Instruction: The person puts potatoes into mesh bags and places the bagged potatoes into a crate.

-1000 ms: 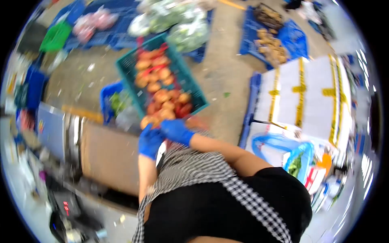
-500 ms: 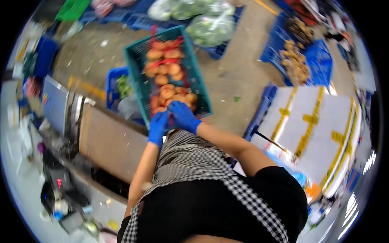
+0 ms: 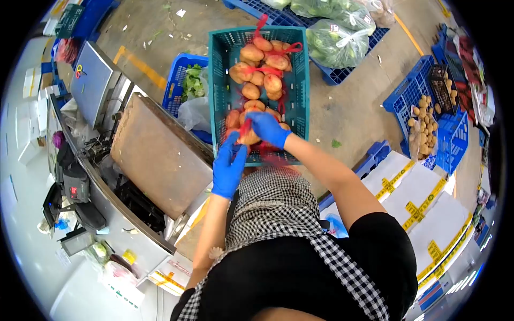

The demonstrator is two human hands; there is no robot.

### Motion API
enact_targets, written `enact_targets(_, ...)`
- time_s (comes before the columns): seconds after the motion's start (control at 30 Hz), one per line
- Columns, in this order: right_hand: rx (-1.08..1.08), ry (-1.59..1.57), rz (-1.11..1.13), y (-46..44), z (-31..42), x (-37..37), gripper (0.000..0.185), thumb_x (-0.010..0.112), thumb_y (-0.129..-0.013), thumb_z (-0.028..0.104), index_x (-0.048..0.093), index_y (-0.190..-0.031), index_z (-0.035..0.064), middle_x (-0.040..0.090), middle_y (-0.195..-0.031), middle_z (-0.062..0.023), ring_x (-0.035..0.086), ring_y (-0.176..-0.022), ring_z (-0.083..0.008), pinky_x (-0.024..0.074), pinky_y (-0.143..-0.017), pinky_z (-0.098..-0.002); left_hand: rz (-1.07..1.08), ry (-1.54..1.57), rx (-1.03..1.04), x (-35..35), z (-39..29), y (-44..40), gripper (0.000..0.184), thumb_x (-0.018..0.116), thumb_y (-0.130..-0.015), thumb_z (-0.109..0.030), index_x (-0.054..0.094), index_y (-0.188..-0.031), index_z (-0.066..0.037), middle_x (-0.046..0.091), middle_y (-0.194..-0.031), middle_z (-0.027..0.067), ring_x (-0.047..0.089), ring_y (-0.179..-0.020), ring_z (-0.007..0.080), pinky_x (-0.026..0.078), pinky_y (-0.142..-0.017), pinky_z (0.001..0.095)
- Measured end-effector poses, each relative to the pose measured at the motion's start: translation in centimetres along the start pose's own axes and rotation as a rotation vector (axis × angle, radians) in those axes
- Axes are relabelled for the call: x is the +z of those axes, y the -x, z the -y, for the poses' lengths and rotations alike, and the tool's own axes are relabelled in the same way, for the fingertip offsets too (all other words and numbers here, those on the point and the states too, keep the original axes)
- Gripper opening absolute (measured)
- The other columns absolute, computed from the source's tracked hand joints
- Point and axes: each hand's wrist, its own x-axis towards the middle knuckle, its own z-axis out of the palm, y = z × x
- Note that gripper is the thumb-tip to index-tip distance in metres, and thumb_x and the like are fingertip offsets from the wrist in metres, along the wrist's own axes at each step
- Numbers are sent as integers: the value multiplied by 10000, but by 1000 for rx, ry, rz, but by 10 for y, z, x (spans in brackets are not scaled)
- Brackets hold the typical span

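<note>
A stained concrete floor (image 3: 334,109) lies beneath a dark-green, perforated plastic crate (image 3: 216,69), with a blue plastic basket of leafy greens (image 3: 172,92) beside it. Inside the crate are round, tan potatoes in red mesh bags (image 3: 251,52); at its near end, the blue-gloved right hand (image 3: 267,130) pinches red mesh, while the blue-gloved left hand (image 3: 229,168), just apart from it, has its fingers spread.

Black short sleeves (image 3: 383,241); checked apron (image 3: 276,206); blue gloves (image 3: 229,170).
</note>
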Motion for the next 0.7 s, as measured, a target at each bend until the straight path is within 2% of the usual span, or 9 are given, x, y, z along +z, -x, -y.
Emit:
enact_targets(0.07,-95,227,-120,-32,43,-18,157,529,-802,157,571,-884,30,579,-757,-202,582,-669,-339,453,-582,-389,-142,-340,359,-12,6,10,377,586,-824,-106,509,-1184,-31,544,-1132,138,553,-986,194,443,-834,280)
enact_targets(0.1,-93,233,-116,-50,49,-25,175,528,-798,162,577,-900,28,585,-778,-210,583,-685,-347,456,-595,-389,-119,-369,290,-24,11,18,402,571,-828,-87,486,-1217,-30,475,-1247,153,508,-1089,232,408,-908,308)
enact_targets(0.33,27,714,68,-137,31,-78,190,543,-764,124,571,-915,13,594,-834,-189,590,-740,-286,459,-635,-366,-177,-269,-271,-79,61,101,278,524,-871,-135,568,-1120,-19,588,-1092,127,546,-1013,198,400,-897,287)
enact_targets(0.37,69,684,-22,-141,27,-80,224,550,-754,122,558,-948,12,592,-881,-187,589,-770,-290,463,-651,-362,-203,-187,-311,-82,66,109,277,525,-870,-133,571,-1117,-17,591,-1087,121,547,-1003,189,401,-891,282)
enact_targets(0.47,-371,907,-514,-147,1,-79,245,561,-735,111,549,-962,18,589,-874,-174,584,-766,-305,460,-637,-384,-260,18,-434,-84,76,129,272,526,-869,-131,577,-1108,-13,599,-1075,102,547,-976,163,403,-877,269)
enact_targets(0.5,-447,874,-638,-138,19,-66,301,526,-751,145,520,-1026,24,544,-1006,-170,532,-910,-342,437,-783,-407,-271,57,-466,-82,77,132,270,525,-869,-131,579,-1106,-12,601,-1072,95,545,-969,155,402,-873,265)
enact_targets(0.6,-322,615,-245,-106,17,-6,296,523,-743,115,529,-1025,29,545,-1014,-170,533,-907,-353,441,-776,-419,-221,-4,-486,-76,82,135,262,511,-875,-131,584,-1102,-22,605,-1068,83,543,-960,136,405,-859,258)
enact_targets(0.67,-73,788,405,-95,-15,44,347,530,-730,111,528,-1072,52,549,-1073,-172,545,-933,-346,451,-793,-411,-172,-69,-426,-69,77,131,253,517,-869,-119,588,-1092,-23,609,-1061,84,550,-955,138,413,-853,260)
enact_targets(0.7,-189,788,326,-76,-43,67,343,520,-748,124,535,-1086,65,561,-1075,-164,554,-945,-334,457,-799,-406,-162,-63,-424,-63,70,130,249,520,-863,-99,586,-1091,-23,613,-1054,91,558,-951,147,415,-856,266)
